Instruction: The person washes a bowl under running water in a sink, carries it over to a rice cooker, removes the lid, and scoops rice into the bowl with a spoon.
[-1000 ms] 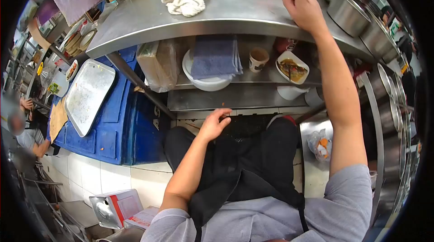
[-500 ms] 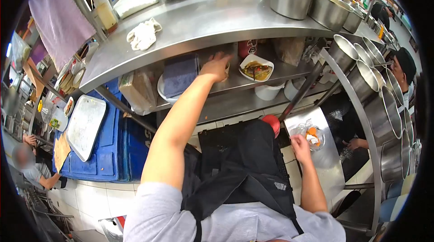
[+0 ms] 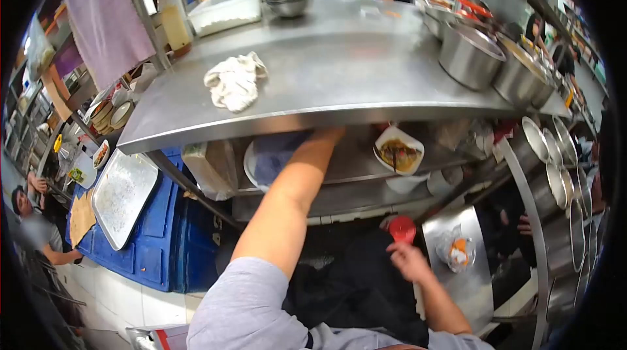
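My left arm reaches under the steel table onto the lower shelf. Only a bit of my left hand (image 3: 334,133) shows below the table's edge; its fingers are hidden. Close to that forearm lies a folded blue cloth (image 3: 277,159), in a white container (image 3: 251,166). To the right of the hand, a white bowl (image 3: 418,143) holds food in yellow-brown sauce. My right hand (image 3: 409,261) is low, its fingers curled with nothing visible in them. Just above it is a red round object (image 3: 401,228). A clear plastic bag (image 3: 449,243) with orange and white contents sits on a low steel surface beside it.
A crumpled white cloth (image 3: 235,82) lies on the steel table (image 3: 339,75). Steel pots (image 3: 471,56) stand at its right. More pots (image 3: 563,180) hang along the right rack. A metal tray (image 3: 124,196) rests on a blue bin (image 3: 173,219). Other people are nearby.
The view has tilted up and closer to the table. My left hand has gone deeper under the tabletop, out of sight. My right hand has moved left, away from the plastic bag.
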Demonstrator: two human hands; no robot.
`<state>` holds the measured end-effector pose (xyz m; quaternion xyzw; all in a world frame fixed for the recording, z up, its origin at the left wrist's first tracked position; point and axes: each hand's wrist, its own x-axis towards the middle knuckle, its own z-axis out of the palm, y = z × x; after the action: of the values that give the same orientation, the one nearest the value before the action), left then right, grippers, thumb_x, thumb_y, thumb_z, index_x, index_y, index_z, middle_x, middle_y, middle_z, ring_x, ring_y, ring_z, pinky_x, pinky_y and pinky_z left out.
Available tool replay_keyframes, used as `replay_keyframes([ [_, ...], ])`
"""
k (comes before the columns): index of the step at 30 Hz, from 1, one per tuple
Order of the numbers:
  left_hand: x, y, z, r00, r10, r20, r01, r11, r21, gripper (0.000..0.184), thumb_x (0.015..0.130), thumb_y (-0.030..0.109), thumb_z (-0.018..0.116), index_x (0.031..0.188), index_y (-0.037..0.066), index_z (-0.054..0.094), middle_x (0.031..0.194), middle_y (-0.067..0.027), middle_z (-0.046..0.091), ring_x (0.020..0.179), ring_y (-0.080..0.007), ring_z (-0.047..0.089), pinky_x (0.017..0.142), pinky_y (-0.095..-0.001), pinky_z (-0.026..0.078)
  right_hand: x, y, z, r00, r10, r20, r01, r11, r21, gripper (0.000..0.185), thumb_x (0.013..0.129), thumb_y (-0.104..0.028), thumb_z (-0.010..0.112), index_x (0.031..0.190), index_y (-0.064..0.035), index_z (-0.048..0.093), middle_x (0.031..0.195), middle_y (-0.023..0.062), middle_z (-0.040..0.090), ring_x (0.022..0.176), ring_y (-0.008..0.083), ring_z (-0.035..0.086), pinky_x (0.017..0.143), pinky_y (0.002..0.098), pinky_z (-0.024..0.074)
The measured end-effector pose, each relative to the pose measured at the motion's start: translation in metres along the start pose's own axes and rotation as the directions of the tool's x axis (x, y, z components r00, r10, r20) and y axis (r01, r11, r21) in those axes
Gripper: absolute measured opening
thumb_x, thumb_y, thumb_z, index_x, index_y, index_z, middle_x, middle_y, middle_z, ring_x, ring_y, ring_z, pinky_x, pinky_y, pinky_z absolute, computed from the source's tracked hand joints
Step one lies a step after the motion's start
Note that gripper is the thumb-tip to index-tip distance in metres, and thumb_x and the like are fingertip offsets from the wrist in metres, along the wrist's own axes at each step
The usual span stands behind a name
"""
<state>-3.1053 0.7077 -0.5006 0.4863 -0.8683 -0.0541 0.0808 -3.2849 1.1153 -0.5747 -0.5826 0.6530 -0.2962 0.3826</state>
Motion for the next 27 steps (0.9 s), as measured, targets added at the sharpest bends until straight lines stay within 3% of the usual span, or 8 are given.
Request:
replay_keyframes([
  [2, 0.0, -0.008, -0.002, 1.0, 0.012, -0.019, -0.012, 0.999, -0.041, 0.056, 0.084, 0.027, 0.065, 0.136, 0.013, 0.051, 0.141, -0.0185, 0.049, 0.132, -0.0365, 0.046, 0.106, -0.0478, 0.04, 0.002, -0.005, 0.025, 0.973, -0.198, 0.119, 0.211, 0.971, -0.114, 0.023, 0.089, -0.013, 0.063, 0.112, -0.0078, 0.064, 0.084, 0.0104, 0.066, 0.074, 0.0188, 0.065, 0.069, 0.0314, 0.0516],
  [3, 0.0, -0.009, -0.007, 0.999, 0.017, -0.034, -0.019, 0.998, -0.058, 0.056, 0.084, 0.028, 0.065, 0.136, 0.013, 0.051, 0.14, -0.019, 0.049, 0.131, -0.037, 0.046, 0.106, -0.0477, 0.039, -0.001, -0.026, 0.025, 0.978, -0.074, 0.194, 0.09, 0.993, -0.076, 0.023, 0.089, -0.014, 0.063, 0.111, -0.0074, 0.065, 0.089, 0.0122, 0.067, 0.079, 0.0229, 0.067, 0.074, 0.0339, 0.0526],
  [9, -0.039, -0.007, -0.05, 0.927, 0.184, -0.325, -0.27, 0.932, -0.242, 0.056, 0.088, 0.034, 0.063, 0.137, 0.01, 0.051, 0.137, -0.0215, 0.053, 0.13, -0.0398, 0.046, 0.108, -0.0474, 0.037, -0.029, 0.053, 0.008, 0.992, 0.023, -0.122, -0.049, 0.976, -0.213, 0.024, 0.087, -0.012, 0.061, 0.11, -0.0063, 0.063, 0.093, 0.0145, 0.068, 0.089, 0.0275, 0.067, 0.081, 0.0393, 0.0525],
  [10, -0.052, -0.004, -0.06, 0.931, 0.195, -0.309, -0.288, 0.913, -0.29, 0.056, 0.089, 0.035, 0.063, 0.137, 0.009, 0.051, 0.136, -0.022, 0.053, 0.13, -0.0403, 0.046, 0.108, -0.0473, 0.036, -0.04, 0.057, 0.005, 0.994, 0.081, -0.077, -0.095, 0.971, -0.217, 0.024, 0.087, -0.013, 0.059, 0.11, -0.0062, 0.062, 0.095, 0.0151, 0.068, 0.092, 0.0293, 0.067, 0.082, 0.0407, 0.0521],
  [11, -0.055, -0.01, -0.059, 0.99, 0.028, 0.139, 0.005, 0.973, -0.232, 0.056, 0.089, 0.036, 0.064, 0.136, 0.006, 0.052, 0.133, -0.0232, 0.055, 0.127, -0.0404, 0.049, 0.109, -0.0466, 0.035, -0.044, 0.061, 0.002, 0.993, 0.12, -0.013, -0.119, 0.967, -0.226, 0.024, 0.088, -0.014, 0.058, 0.11, -0.0062, 0.062, 0.097, 0.0157, 0.068, 0.095, 0.0311, 0.066, 0.083, 0.0421, 0.0517],
  [13, -0.121, -0.001, -0.076, 0.921, 0.181, -0.344, -0.304, 0.887, -0.347, 0.048, 0.087, 0.024, 0.068, 0.132, 0.013, 0.057, 0.132, -0.0215, 0.056, 0.127, -0.0378, 0.049, 0.108, -0.0444, 0.037, -0.05, 0.087, 0.023, 0.993, 0.101, 0.057, -0.084, 0.965, -0.249, 0.023, 0.089, -0.017, 0.056, 0.109, -0.0067, 0.062, 0.098, 0.0155, 0.068, 0.096, 0.0342, 0.065, 0.082, 0.0446, 0.051],
  [19, -0.195, 0.028, -0.096, 0.771, 0.433, -0.467, -0.603, 0.731, -0.319, 0.045, 0.076, 0.001, 0.068, 0.12, 0.009, 0.064, 0.147, -0.019, 0.042, 0.137, -0.0375, 0.04, 0.111, -0.0418, 0.035, -0.03, 0.045, 0.062, 0.999, -0.043, 0.012, 0.045, 0.967, -0.249, 0.021, 0.09, -0.015, 0.053, 0.107, -0.0063, 0.062, 0.097, 0.0154, 0.068, 0.093, 0.0356, 0.065, 0.081, 0.0446, 0.051],
  [27, -0.284, 0.008, -0.036, 0.879, 0.391, -0.271, -0.468, 0.604, -0.645, 0.041, 0.078, 0.003, 0.067, 0.119, 0.007, 0.062, 0.138, -0.0155, 0.053, 0.132, -0.034, 0.047, 0.109, -0.0415, 0.039, -0.027, 0.072, 0.07, 0.881, 0.399, 0.256, -0.407, 0.913, -0.024, 0.026, 0.088, -0.018, 0.058, 0.109, -0.0033, 0.06, 0.08, 0.0104, 0.066, 0.075, 0.0226, 0.066, 0.07, 0.0356, 0.0507],
])
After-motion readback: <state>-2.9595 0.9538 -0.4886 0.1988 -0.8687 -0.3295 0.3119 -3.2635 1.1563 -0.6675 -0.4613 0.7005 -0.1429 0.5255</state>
